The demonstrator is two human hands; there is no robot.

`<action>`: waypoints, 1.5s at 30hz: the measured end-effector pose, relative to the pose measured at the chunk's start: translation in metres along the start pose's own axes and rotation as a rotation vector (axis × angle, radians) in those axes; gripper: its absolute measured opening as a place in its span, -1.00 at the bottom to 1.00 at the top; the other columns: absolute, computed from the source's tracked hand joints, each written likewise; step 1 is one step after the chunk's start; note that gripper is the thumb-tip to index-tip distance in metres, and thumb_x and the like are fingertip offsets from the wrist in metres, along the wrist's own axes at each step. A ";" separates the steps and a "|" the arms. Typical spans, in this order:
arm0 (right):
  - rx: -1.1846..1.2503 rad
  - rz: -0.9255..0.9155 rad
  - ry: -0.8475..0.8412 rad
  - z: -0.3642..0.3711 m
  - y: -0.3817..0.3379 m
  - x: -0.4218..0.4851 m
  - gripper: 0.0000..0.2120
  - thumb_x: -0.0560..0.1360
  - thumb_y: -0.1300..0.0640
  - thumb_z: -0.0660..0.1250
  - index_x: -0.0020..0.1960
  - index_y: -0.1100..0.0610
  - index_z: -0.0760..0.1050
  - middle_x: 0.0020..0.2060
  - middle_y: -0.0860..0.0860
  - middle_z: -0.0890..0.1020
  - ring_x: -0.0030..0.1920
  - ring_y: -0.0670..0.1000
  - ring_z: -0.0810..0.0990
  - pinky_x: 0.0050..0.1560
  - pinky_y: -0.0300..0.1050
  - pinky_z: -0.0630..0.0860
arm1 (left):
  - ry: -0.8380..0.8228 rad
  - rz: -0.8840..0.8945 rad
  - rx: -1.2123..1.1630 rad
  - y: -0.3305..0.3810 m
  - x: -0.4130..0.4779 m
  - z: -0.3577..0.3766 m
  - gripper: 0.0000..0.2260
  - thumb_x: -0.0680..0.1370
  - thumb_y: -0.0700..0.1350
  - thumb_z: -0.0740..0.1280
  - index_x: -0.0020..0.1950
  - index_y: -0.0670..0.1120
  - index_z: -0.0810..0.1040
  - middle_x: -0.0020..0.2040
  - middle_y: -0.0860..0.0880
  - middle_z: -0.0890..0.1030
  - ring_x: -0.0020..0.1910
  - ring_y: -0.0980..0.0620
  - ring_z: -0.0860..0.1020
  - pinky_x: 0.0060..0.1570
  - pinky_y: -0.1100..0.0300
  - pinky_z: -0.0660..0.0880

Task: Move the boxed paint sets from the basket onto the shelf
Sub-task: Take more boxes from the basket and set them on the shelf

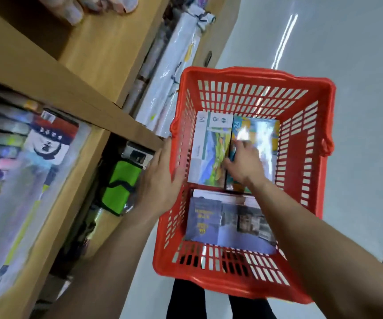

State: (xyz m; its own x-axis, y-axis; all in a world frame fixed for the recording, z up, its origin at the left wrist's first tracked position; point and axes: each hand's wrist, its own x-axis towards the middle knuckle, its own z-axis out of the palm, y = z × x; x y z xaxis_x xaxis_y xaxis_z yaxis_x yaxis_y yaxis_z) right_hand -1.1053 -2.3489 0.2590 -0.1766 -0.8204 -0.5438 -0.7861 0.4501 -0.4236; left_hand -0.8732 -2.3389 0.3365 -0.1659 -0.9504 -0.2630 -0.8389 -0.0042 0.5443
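Note:
A red plastic basket (305, 143) fills the middle of the view. Inside, at its far end, a white boxed paint set (209, 150) lies beside a shiny colourful boxed paint set (260, 137). A dark blue box (206, 217) lies at the near end. My right hand (243, 165) reaches into the basket, its fingers curled over the left edge of the shiny box. My left hand (160, 180) lies flat against the outside of the basket's left wall, fingers spread. The wooden shelf (89, 111) stands to the left.
The shelf compartments hold packs of coloured stationery (13, 157), a green pouch (119, 187) and a small grey box (137, 155). Wrapped paper rolls (169, 72) lean beyond the shelf. Pale floor (358, 65) spreads to the right. My legs (186, 300) are below the basket.

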 end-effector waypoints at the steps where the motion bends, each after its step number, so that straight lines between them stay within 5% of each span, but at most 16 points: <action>1: -0.030 -0.029 0.066 -0.001 -0.003 0.016 -0.43 0.52 0.05 0.37 0.47 0.20 0.36 0.39 0.26 0.44 0.35 0.36 0.40 0.35 0.19 0.38 | 0.006 0.004 -0.030 -0.003 0.001 0.003 -0.40 0.58 0.14 0.11 0.60 0.09 0.04 0.51 -0.11 0.37 0.38 -0.13 0.44 0.30 -0.02 0.45; 9: -0.123 -0.092 0.321 0.003 -0.016 0.076 -0.43 0.46 -0.01 0.36 0.40 0.22 0.43 0.28 0.19 0.58 0.31 0.29 0.45 0.21 0.16 0.42 | 0.039 -0.003 -0.183 -0.012 0.004 0.012 -0.40 0.60 0.02 0.18 0.59 0.24 0.00 0.45 0.18 0.34 0.39 0.26 0.33 0.35 0.37 0.26; 13: -0.121 -0.070 0.332 0.005 -0.016 0.089 -0.42 0.43 -0.17 0.37 0.31 0.17 0.49 0.22 0.16 0.59 0.25 0.28 0.45 0.19 0.12 0.39 | 0.010 0.004 -0.262 -0.011 0.003 0.011 -0.41 0.60 -0.02 0.18 0.61 0.17 0.08 0.47 0.09 0.41 0.44 0.06 0.41 0.39 -0.03 0.42; 19: -0.238 -0.116 0.243 0.013 -0.016 0.089 -0.40 0.46 -0.29 0.29 0.35 0.06 0.52 0.35 0.09 0.52 0.40 0.22 0.37 0.33 0.17 0.29 | -0.012 -0.023 -0.272 -0.007 0.003 0.008 -0.41 0.64 -0.09 0.21 0.61 0.20 0.07 0.40 0.23 0.39 0.35 0.29 0.41 0.32 0.24 0.40; 25: -0.270 -0.202 0.254 0.022 -0.011 0.084 -0.35 0.48 -0.31 0.26 0.39 0.12 0.42 0.45 0.07 0.47 0.46 0.14 0.37 0.35 0.19 0.24 | -0.023 -0.036 -0.272 -0.006 0.003 0.007 -0.41 0.65 -0.11 0.21 0.61 0.21 0.07 0.40 0.13 0.44 0.34 0.14 0.47 0.31 0.08 0.48; 29: -0.312 -0.160 0.255 0.020 -0.017 0.091 -0.27 0.42 -0.42 0.19 0.37 0.08 0.43 0.34 0.09 0.51 0.34 0.21 0.41 0.27 0.22 0.30 | -0.023 -0.040 -0.275 -0.005 0.003 0.007 -0.41 0.64 -0.05 0.20 0.60 0.26 0.05 0.39 0.26 0.38 0.36 0.27 0.41 0.29 0.33 0.37; 36: -0.334 -0.122 0.221 0.021 -0.022 0.098 -0.22 0.37 -0.52 0.14 0.23 0.10 0.49 0.27 0.13 0.53 0.33 0.24 0.39 0.29 0.25 0.28 | -0.025 -0.043 -0.314 -0.006 0.003 0.008 -0.43 0.61 -0.02 0.16 0.60 0.23 0.09 0.38 0.17 0.46 0.33 0.15 0.48 0.26 0.09 0.52; 45: -0.317 -0.309 0.311 -0.010 -0.032 0.083 -0.26 0.29 -0.48 0.35 0.18 0.09 0.54 0.10 0.07 0.66 0.22 0.18 0.52 0.37 0.19 0.17 | -0.030 -0.049 -0.313 -0.006 0.003 0.008 -0.45 0.63 0.01 0.15 0.60 0.26 0.09 0.35 0.16 0.48 0.32 0.13 0.50 0.22 0.08 0.55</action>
State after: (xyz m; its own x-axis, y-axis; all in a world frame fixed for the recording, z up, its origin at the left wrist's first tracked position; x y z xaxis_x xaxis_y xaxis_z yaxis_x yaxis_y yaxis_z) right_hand -1.1010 -2.4349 0.2344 -0.0380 -0.9850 -0.1683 -0.9609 0.0822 -0.2644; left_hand -0.8726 -2.3392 0.3256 -0.1487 -0.9372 -0.3156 -0.6465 -0.1494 0.7482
